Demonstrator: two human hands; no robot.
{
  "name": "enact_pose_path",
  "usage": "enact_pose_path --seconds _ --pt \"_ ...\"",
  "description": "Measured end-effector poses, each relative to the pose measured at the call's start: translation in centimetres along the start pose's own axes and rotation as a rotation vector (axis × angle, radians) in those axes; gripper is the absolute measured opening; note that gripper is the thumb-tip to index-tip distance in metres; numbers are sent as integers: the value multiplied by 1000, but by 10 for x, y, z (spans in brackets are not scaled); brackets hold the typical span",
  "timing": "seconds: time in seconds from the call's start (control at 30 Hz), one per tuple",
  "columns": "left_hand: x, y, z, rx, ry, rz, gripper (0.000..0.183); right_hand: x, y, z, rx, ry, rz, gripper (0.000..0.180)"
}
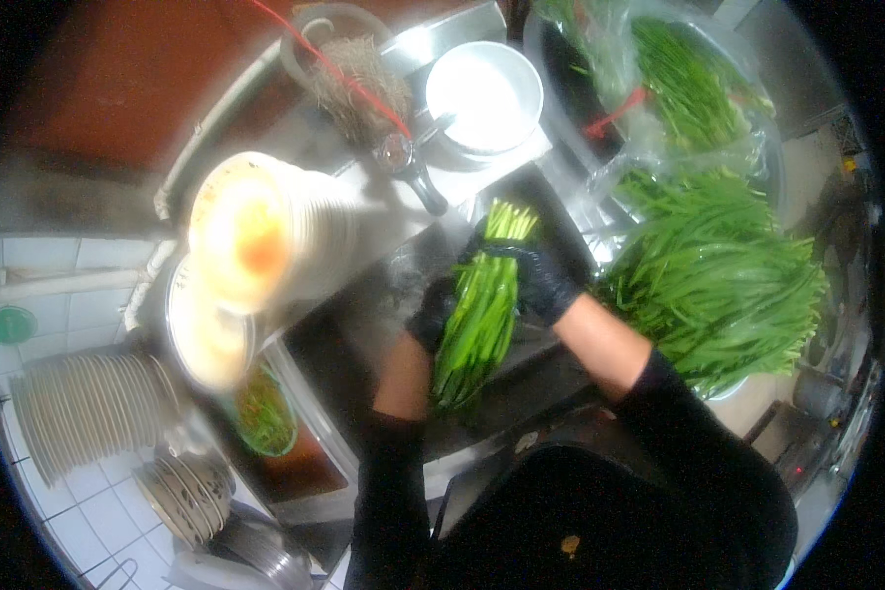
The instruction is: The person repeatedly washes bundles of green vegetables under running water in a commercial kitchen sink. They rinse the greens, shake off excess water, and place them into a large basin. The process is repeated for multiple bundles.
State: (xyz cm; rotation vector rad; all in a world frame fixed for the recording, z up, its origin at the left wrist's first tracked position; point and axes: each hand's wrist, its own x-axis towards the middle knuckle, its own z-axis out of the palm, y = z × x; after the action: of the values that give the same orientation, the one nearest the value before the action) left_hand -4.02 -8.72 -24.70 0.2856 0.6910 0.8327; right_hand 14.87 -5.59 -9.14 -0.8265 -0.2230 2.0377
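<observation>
A bunch of wet garlic chives (476, 324) hangs over the sink basin (354, 361), pale cut ends up and leafy tips towards me. My right hand (542, 276), in a black glove, grips it just below the cut ends. Against its left side is my left hand (431, 313), also black-gloved and holding the bunch; the leaves hide part of its fingers. Beyond the cut ends is a faucet (413, 169), its handle pointing towards the bunch. To the right lies a large heap of chives (715, 280).
A tall stack of pale dishes (240, 228) stands left of the basin. A white bucket (484, 96) is behind the faucet. In the left compartment sits a green strainer basket (265, 413) with scraps. Plates (92, 413) and patterned bowls (184, 494) line the left; bagged chives (686, 81) lie back right.
</observation>
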Motion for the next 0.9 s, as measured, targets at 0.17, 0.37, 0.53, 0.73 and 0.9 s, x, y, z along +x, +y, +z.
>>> enact_pose_path --seconds 0.17,0.37,0.53,0.73,0.9 --pt "5 -13 23 415 75 120 36 64 39 -65 -140 86 124 17" --pt "22 -22 -13 836 193 124 43 91 53 -97 -302 20 189 24" --pt "24 -20 3 1376 396 322 52 74 40 -91 -326 -99 68 37" --pt "11 -26 69 1637 493 346 64 59 41 -80 -406 60 -48 53" --pt "21 -51 2 947 376 383 31 59 44 -84 -394 169 119 37"
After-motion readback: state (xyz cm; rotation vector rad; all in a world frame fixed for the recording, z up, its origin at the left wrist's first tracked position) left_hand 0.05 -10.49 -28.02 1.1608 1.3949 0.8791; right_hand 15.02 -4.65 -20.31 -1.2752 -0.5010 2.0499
